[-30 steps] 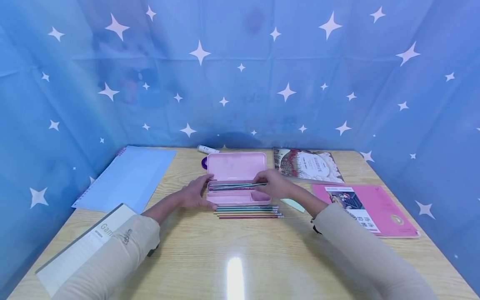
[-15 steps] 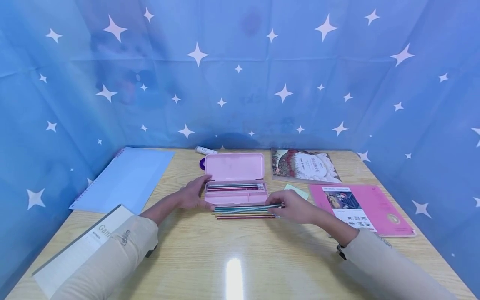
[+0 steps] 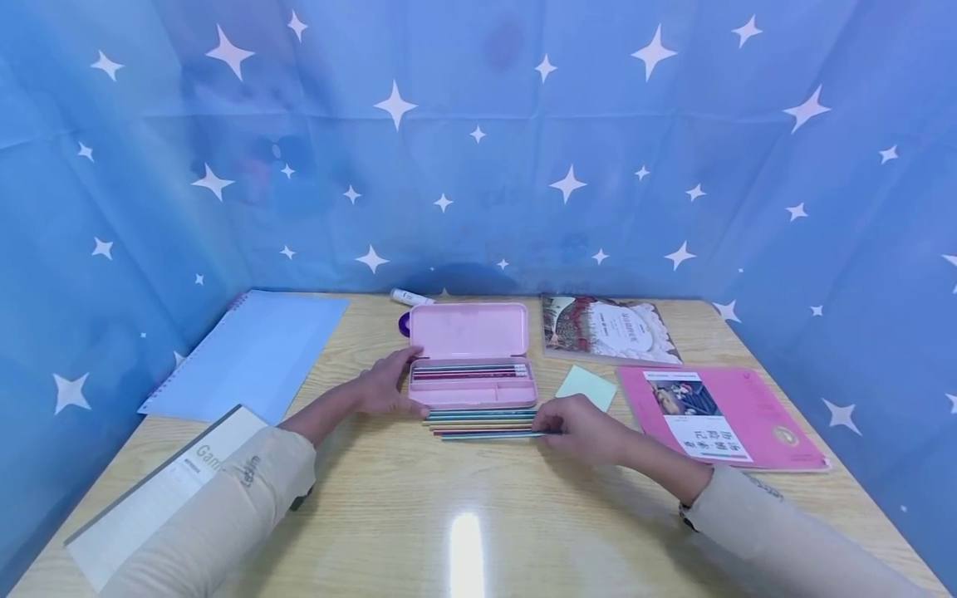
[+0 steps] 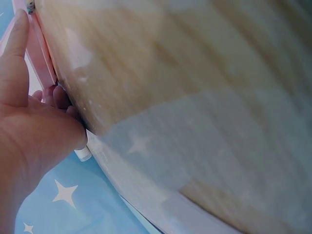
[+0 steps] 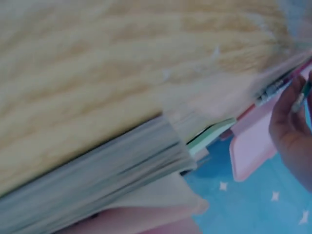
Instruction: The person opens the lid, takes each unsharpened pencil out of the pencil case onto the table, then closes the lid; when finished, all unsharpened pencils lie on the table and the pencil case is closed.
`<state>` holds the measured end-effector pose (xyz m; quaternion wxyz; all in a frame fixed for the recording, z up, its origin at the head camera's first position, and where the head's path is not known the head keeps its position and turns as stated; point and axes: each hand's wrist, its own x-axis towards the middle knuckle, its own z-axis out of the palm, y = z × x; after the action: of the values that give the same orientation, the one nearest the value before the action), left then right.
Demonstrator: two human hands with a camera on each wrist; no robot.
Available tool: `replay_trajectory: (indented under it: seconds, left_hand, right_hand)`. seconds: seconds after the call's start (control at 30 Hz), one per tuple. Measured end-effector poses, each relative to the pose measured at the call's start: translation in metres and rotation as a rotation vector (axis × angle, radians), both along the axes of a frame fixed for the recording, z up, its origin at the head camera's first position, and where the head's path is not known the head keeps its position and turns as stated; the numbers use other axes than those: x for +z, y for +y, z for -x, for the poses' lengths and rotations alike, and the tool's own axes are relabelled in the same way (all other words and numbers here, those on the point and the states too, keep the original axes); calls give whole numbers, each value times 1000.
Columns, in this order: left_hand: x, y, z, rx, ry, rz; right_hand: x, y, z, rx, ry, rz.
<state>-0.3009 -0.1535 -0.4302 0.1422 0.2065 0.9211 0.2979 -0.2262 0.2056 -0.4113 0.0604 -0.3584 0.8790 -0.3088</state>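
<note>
An open pink pencil case (image 3: 473, 397) stands mid-table, its lid (image 3: 469, 330) tipped back. Several pencils (image 3: 467, 370) lie in its rear compartment; the front compartments show bare pink. My left hand (image 3: 385, 389) holds the case's left end, thumb by the front corner and fingers at the back. In front of the case, more pencils (image 3: 482, 421) lie side by side in a row. At their right ends my right hand (image 3: 586, 428) pinches a teal pencil (image 3: 486, 437) along the row's near side. The right wrist view shows its end (image 5: 300, 101) between thumb and fingers.
Right of the case are a pale green note pad (image 3: 587, 388), a pink book (image 3: 763, 419) and a picture book (image 3: 609, 330). On the left lie a spiral-bound pad (image 3: 254, 353) and a notebook (image 3: 164, 490). A white tube (image 3: 409, 297) and a purple object (image 3: 404, 325) sit behind.
My right hand has carried the teal pencil out of the case, over the row and down to its near side. The left hand has stayed at the case.
</note>
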Motion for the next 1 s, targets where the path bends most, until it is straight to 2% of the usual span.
replay_trajectory:
  seconds: [0.27, 0.53, 0.73, 0.87, 1.0]
  left_hand:
    - [-1, -1, 0, 2, -4, 7]
    - [-1, -1, -1, 3, -3, 4]
    - [0, -1, 0, 2, -9, 3]
    - [-1, -1, 0, 0, -7, 1]
    - [-1, 0, 0, -1, -7, -9]
  right_hand:
    - [-4, -10, 3, -72, 86, -60]
    - [5, 0, 1, -137, 133, -164]
    - [7, 11, 1, -199, 72, -187]
    - [2, 12, 3, -173, 26, -167]
    - [0, 10, 5, -156, 38, -143]
